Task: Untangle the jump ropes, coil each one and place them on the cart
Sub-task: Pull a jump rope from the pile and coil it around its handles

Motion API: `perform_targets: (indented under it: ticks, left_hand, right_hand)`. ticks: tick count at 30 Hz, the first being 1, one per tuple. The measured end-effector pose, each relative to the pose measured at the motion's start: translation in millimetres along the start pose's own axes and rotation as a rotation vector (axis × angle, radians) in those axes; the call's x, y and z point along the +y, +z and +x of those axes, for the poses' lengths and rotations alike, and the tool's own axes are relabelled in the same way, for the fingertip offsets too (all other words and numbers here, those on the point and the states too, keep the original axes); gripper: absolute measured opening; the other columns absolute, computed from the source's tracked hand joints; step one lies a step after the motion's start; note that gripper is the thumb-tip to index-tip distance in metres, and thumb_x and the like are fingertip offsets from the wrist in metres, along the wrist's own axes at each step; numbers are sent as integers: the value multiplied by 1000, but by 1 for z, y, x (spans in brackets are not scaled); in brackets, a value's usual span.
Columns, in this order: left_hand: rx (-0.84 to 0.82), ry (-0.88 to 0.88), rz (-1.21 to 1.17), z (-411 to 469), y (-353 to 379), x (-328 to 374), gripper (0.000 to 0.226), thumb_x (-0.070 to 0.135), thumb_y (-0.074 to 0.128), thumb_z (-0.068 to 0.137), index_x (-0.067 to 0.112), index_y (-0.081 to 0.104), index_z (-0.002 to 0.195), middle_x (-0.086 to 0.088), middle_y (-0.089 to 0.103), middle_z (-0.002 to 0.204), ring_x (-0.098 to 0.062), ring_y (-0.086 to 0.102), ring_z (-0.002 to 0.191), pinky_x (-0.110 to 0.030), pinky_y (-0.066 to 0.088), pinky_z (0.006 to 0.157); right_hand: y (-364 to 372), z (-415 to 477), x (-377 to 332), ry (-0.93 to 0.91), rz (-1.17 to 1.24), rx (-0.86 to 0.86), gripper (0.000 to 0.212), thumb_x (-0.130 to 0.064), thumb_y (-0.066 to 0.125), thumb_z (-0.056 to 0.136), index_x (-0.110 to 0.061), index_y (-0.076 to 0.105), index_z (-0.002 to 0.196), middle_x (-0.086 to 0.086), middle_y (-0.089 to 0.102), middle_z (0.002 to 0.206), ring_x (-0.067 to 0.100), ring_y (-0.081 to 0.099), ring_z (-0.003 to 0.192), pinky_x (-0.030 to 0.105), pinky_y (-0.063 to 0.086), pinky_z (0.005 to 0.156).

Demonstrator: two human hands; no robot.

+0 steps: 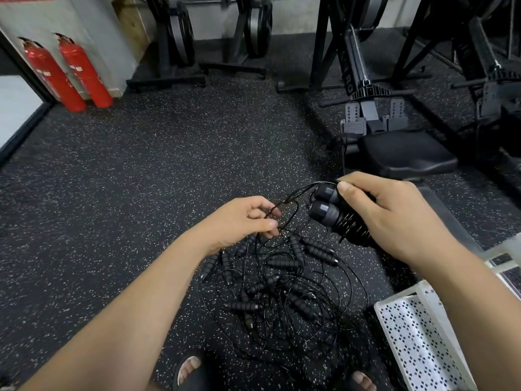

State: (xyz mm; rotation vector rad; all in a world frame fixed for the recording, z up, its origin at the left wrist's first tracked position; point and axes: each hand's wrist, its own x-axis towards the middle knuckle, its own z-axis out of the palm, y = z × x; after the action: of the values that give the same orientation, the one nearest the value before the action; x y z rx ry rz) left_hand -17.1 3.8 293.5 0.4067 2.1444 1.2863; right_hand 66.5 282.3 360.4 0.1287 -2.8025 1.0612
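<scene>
- Two black handles (328,206) sit side by side in the right hand (394,215), fingers curled tight round them, with cord wound round the grips.
- Left hand (239,221) pinches a loop of thin black cord (303,189) that runs over to those handles.
- Other jump ropes (282,289) lie in a tangled heap on the speckled rubber floor (141,179), right under both hands.
- White perforated cart shelf (417,340) sits just right of the heap.
</scene>
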Motion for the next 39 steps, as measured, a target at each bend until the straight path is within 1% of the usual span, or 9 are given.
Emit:
perform_targets:
  ticks: [5,11,18,23,26,30,33,36,39]
  left_hand:
    - [109,-23,-6,-4,-13,-14,12,22,74,101,17,75,112,2,83,102,-14,78,102,-42,59,104]
    - [382,118,59,-2,-23,-11,17,22,70,104,32,81,112,9,81,94,-11,75,88,-24,57,88]
    - [227,181,163,-1,-10,-2,21,28,68,105,41,81,115,22,68,93,1,62,89,-24,43,89]
    - [-63,63,-3,-4,-7,-1,21,33,69,104,41,81,118,17,71,94,-4,63,96,-38,41,110]
    - [23,75,-116,5,9,-2,15,32,77,97,39,84,110,13,80,109,-10,68,111,-38,42,113]
    - [289,82,-188,12,17,-7,16,29,87,90,30,78,104,-7,77,110,-12,65,97,-31,51,97]
    - [378,84,-72,8,22,-8,12,36,82,94,35,74,103,1,75,100,-5,60,83,-27,52,82]
    - [559,11,-59,1,27,1,6,26,65,104,27,67,98,2,72,83,-3,59,62,-29,48,68]
    - [387,-26,-102,-8,29,18,21,16,53,101,13,71,91,0,77,74,-17,73,70,-37,53,70]
  right_hand:
    - [-4,1,1,22,-13,5,24,-46,52,109,-33,71,103,-6,71,79,9,64,78,29,49,71]
    - [-2,1,9,27,-35,-189,25,-48,52,109,-34,71,103,-11,75,89,8,68,86,39,57,90]
    - [3,2,7,14,-34,-221,27,-49,51,110,-33,72,105,-10,75,89,8,69,86,40,57,90]
    - [8,1,5,20,21,-181,24,-46,51,111,-34,72,108,-9,76,93,11,70,90,41,57,92]
    - [13,2,-1,14,46,-175,25,-44,52,110,-33,73,108,-9,76,93,11,69,89,38,57,90]
    - [12,2,-2,54,63,-129,25,-45,52,109,-33,74,105,-12,76,92,6,68,88,29,52,86]
    - [10,3,0,79,52,-103,25,-46,52,110,-34,73,104,-9,76,90,7,67,86,29,52,86]
    - [9,5,1,101,28,-70,26,-47,52,110,-31,71,104,-3,73,84,13,66,81,33,54,84]
    - [8,5,0,124,39,-41,27,-47,52,110,-30,71,103,0,73,82,16,66,80,32,54,81]
